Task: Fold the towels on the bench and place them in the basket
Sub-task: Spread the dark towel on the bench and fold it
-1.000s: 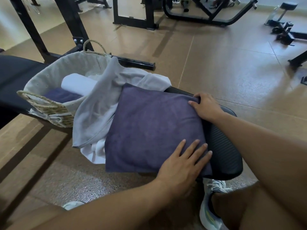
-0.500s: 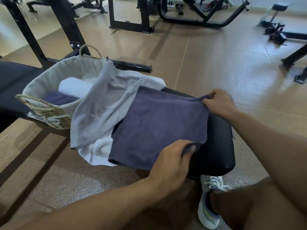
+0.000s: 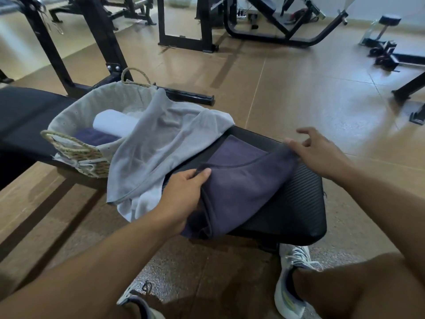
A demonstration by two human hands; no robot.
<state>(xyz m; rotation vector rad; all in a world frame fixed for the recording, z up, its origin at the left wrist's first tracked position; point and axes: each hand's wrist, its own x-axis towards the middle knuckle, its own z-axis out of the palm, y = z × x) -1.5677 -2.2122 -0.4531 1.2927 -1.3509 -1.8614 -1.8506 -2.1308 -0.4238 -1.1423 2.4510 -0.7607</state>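
head view, one frame. purple towel (image 3: pixel 241 187) lies on the near end of the black padded bench (image 3: pixel 296 208), partly folded over itself; its near edge droops over the front side of the bench. left hand (image 3: pixel 184 196) grasps the towel's near-left portion, thumb on top and fingers curled under the bunched cloth. right hand (image 3: pixel 319 153) pinches the towel's far-right corner between thumb and forefinger at the far side of the bench; remaining fingers are spread and lifted, slightly blurred.

grey towel (image 3: pixel 161 143) is draped from the rim of the basket (image 3: pixel 76 116) down across the bench, just left of the purple towel, its lower end hanging off the front. a white cloth (image 3: pixel 142 203) shows beneath it at the bench's front edge.

the basket is woven, cloth-lined, and sits on the bench to the left. inside: a white rolled towel (image 3: pixel 112 122) and a dark blue folded towel (image 3: pixel 94 137) beside it, touching.

floor: tan tiles, black gym frames behind. two pale sneakers, right shoe (image 3: pixel 292 284) below the bench end.
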